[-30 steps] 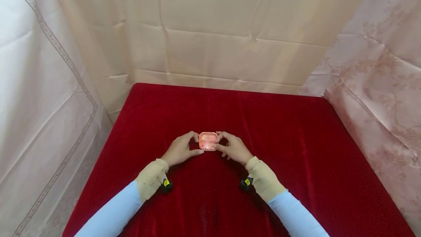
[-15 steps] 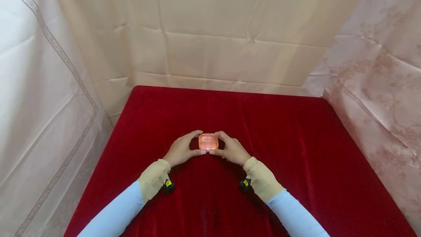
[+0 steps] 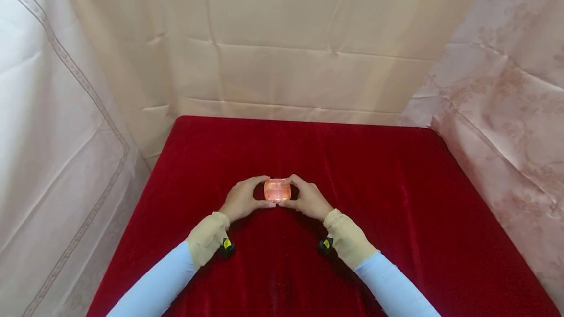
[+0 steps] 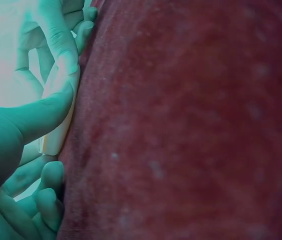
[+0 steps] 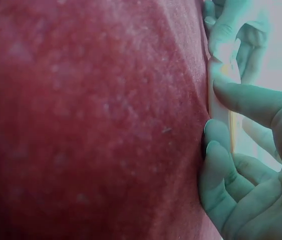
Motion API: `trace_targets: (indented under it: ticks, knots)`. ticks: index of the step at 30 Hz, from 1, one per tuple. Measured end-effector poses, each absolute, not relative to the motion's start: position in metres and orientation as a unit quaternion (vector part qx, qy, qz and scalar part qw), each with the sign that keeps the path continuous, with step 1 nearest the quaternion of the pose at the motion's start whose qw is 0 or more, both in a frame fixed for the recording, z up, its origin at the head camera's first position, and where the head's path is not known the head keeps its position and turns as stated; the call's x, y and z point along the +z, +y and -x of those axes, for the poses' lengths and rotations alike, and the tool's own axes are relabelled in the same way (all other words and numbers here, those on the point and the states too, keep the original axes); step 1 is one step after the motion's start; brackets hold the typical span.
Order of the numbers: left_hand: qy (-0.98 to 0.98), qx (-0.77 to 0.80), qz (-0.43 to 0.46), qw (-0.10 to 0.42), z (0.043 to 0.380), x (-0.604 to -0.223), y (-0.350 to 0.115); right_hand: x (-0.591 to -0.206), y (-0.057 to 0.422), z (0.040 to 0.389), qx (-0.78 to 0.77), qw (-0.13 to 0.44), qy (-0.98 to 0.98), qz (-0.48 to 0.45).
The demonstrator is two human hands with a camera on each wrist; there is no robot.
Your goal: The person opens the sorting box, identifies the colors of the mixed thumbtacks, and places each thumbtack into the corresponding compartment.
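Observation:
A small, shiny orange-pink case [image 3: 277,191] with rounded corners lies on the red cloth in the middle of the head view. My left hand [image 3: 244,199] holds its left side, thumb at the near edge and a finger at the far edge. From the right, my right hand [image 3: 308,199] grips it the same way, the two thumbs close together. Edge-on in the left wrist view, the pale case [image 4: 55,139] sits low against the cloth under the thumbs. An orange line runs along the case [image 5: 219,106] in the right wrist view; fingers cover its ends.
A table under dark red velvet [image 3: 374,185] fills the space around the hands. Beige fabric [image 3: 282,62] hangs behind it. Pale curtains [image 3: 53,136] stand on the left, and flowered cloth [image 3: 515,126] on the right.
My right thumb has moved from the case's right side to its near edge, and the right index finger lies along the far edge. The left fingertips have slid slightly inward.

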State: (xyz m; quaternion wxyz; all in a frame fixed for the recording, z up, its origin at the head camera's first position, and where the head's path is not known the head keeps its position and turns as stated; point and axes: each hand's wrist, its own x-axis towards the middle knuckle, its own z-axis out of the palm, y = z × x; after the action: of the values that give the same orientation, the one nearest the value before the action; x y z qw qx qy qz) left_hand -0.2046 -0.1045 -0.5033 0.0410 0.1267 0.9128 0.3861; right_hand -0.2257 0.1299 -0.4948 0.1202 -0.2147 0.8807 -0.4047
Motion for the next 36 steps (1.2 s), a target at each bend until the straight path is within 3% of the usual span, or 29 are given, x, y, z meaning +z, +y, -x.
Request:
trace_targets:
  ticks: [10,18,28,36]
  knots:
    - [0.9,0.41,-0.138,0.047,0.219,-0.496,-0.084,-0.495,0.153,0.231,-0.43,0.11,0.872,0.205]
    - [0.892,0.416,-0.171,0.041,0.234,-0.49,-0.037,-0.488,0.2,0.24,-0.424,0.125,0.881,0.168]
    - [0.906,0.379,-0.173,0.076,0.242,-0.499,0.026,-0.496,0.26,0.236,-0.428,0.154,0.885,0.102]
    - [0.918,0.344,-0.182,0.073,0.249,-0.494,0.038,-0.498,0.271,0.238,-0.436,0.155,0.882,0.093]
